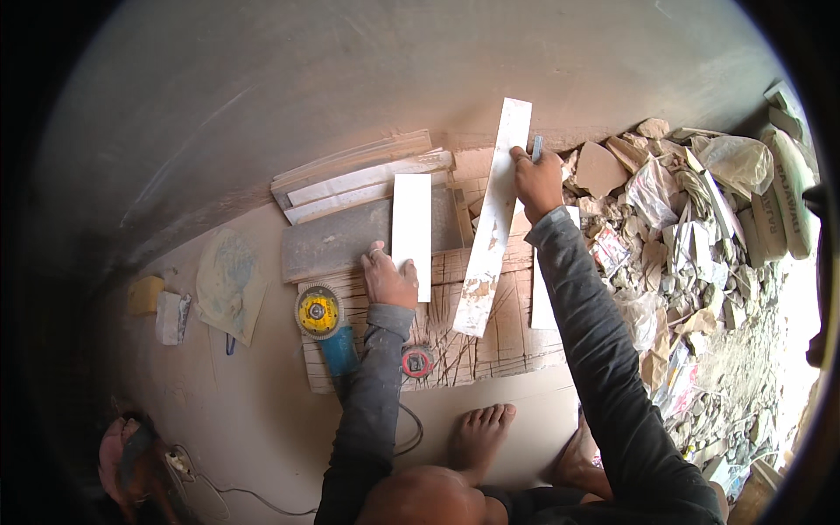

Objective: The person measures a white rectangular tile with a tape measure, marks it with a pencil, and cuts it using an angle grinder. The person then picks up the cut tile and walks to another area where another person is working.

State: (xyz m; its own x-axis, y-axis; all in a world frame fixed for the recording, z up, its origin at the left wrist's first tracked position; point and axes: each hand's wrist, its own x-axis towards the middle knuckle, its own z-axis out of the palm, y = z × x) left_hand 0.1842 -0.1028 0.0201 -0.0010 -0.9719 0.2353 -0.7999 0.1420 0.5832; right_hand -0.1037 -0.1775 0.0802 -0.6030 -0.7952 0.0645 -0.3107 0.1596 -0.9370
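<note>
My left hand [389, 276] is closed at the left edge of a short white tile strip [413, 210], its thumb lying over the strip. Held up in my right hand [536, 182] is a longer white tile strip [499, 223], tilted, with brown stains along its lower part. A small grey-blue object [537, 147] sticks up by the right fingers; its kind is unclear. Both strips are over a low board [512, 350] scored with many dark cuts. Another white strip [542, 297] shows partly behind my right forearm.
Left of my left wrist lies an angle grinder [339, 352] with a bare toothed disc; a red tape measure [417, 360] is nearby. A dark grey tile [337, 241] and stacked strips [350, 184] lie by the wall. Rubble [652, 254] and sacks [770, 219] fill the right.
</note>
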